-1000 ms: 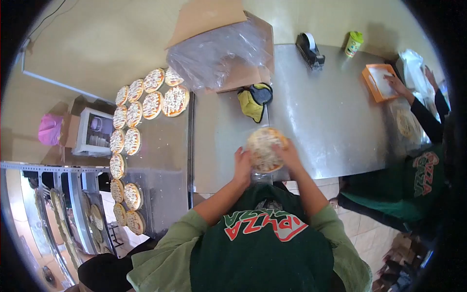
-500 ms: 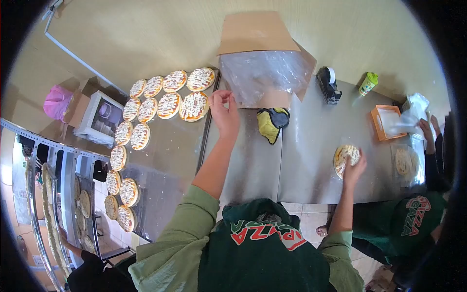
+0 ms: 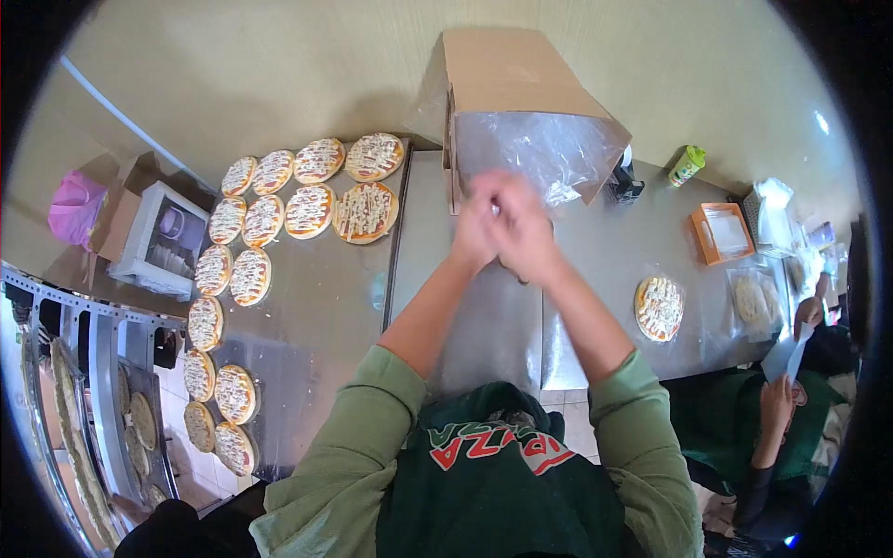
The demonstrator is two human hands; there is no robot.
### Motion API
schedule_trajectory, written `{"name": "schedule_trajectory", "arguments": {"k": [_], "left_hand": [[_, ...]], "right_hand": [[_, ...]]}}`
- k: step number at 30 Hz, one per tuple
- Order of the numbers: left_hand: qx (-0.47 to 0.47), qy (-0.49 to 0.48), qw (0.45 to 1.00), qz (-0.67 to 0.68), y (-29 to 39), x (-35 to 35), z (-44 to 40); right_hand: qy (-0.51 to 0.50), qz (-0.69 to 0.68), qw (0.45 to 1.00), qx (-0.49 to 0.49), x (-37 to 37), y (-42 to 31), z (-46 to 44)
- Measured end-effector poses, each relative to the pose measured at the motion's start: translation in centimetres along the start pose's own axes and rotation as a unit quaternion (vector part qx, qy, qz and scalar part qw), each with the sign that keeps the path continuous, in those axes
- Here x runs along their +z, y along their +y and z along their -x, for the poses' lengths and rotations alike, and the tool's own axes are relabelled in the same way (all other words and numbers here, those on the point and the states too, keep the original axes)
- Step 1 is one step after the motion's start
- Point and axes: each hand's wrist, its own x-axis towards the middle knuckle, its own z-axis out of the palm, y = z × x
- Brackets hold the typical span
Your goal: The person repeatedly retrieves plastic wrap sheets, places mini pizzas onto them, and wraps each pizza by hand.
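My left hand (image 3: 475,232) and my right hand (image 3: 523,228) are brought together in front of the open cardboard box (image 3: 521,70). Motion smears the fingers, so I cannot make out whether anything is between them. Clear plastic bags (image 3: 563,149) fill the mouth of the box just beyond my hands. A small topped pizza (image 3: 659,309) lies by itself on the metal table to the right, away from both hands. Several more topped pizzas (image 3: 309,211) stand in rows on the metal surface to the left. The yellow and black item is mostly hidden behind my hands.
A tape dispenser (image 3: 625,184) stands right of the box, with a green container (image 3: 687,166) farther along. An orange tray (image 3: 721,234) and a bagged pizza (image 3: 753,299) lie near a co-worker's hands (image 3: 779,402). A metal rack (image 3: 98,363) stands at the left.
My right hand has left the single pizza and moved up-left to meet my left hand by the box. The co-worker's hands have moved lower and now hold something pale.
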Motion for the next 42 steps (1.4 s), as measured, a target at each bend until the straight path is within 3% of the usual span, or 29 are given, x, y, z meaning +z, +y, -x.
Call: {"name": "schedule_trajectory", "arguments": {"k": [1,3,4,5,8,11,12,14,15,18,20,22,24,27,30,31,34,36,38,41,42], "left_hand": [[-0.158,0.021,0.987,-0.017,1.9,-0.5,-0.6],[-0.123,0.090,0.987,-0.053,1.7,-1.2,-1.2],[-0.107,0.126,0.984,-0.072,1.9,-1.5,-1.5],[-0.085,0.085,0.983,-0.141,2.1,-1.5,-1.7],[-0.044,0.082,0.977,-0.194,3.8,0.6,-3.8],[-0.137,0.016,0.970,-0.199,0.3,1.1,-4.9],[-0.190,0.035,0.967,-0.168,0.3,1.1,-4.9],[-0.291,0.071,0.948,-0.105,0.7,0.4,-4.8],[-0.267,0.091,0.958,-0.051,1.2,0.2,-4.2],[-0.197,0.205,0.950,0.133,1.9,-0.1,-2.2],[-0.192,0.264,0.931,0.164,3.1,-0.9,-0.9],[-0.190,0.306,0.912,0.195,5.6,-1.9,-0.2],[-0.194,0.335,0.894,0.225,9.5,-3.1,0.1],[-0.203,0.343,0.899,0.183,12.5,-5.9,2.6],[-0.196,0.365,0.901,0.131,15.3,-8.9,4.9],[-0.239,0.377,0.885,0.127,16.2,-9.9,5.3],[-0.314,0.337,0.860,0.220,16.6,-13.4,7.6],[-0.343,0.332,0.818,0.322,16.7,-15.2,8.9],[-0.358,0.312,0.804,0.358,16.5,-16.7,10.2],[-0.400,0.291,0.792,0.359,16.0,-18.6,11.6],[-0.418,0.279,0.789,0.353,15.8,-19.2,11.9]], "right_hand": [[0.055,0.134,0.989,0.017,-1.3,1.8,-0.8],[0.146,0.111,0.973,0.140,-3.5,3.8,-1.4],[0.148,0.097,0.976,0.129,-4.0,4.3,-1.3],[0.148,0.082,0.978,0.120,-4.3,4.8,-1.1],[0.186,-0.049,0.970,0.151,-4.0,4.1,-0.4],[0.219,-0.130,0.958,0.133,-3.5,1.3,0.5],[0.227,-0.141,0.957,0.115,-3.3,0.5,0.9],[0.197,-0.146,0.968,0.057,-3.1,-0.3,2.1],[0.184,-0.149,0.971,0.029,-2.9,-0.5,2.4],[-0.001,-0.003,0.998,-0.069,-2.4,-0.9,1.3],[-0.028,-0.004,0.999,-0.015,-0.9,1.8,-1.5],[-0.023,0.217,0.975,0.026,0.2,7.1,-2.9],[-0.143,0.273,0.936,0.171,-0.2,9.9,-3.4],[-0.213,0.248,0.904,0.276,-0.7,11.2,-4.0],[-0.214,0.263,0.884,0.322,-0.1,12.4,-4.8],[-0.214,0.240,0.883,0.342,-0.3,12.0,-5.1],[-0.177,0.205,0.917,0.293,-0.5,10.7,-5.0],[-0.033,0.197,0.978,0.064,-0.8,8.5,-2.2],[0.045,0.285,0.955,-0.073,-0.9,1.9,0.3],[0.021,0.188,0.976,-0.105,1.4,-1.5,4.8],[0.001,-0.030,0.997,0.067,2.4,-1.8,5.7]]}}
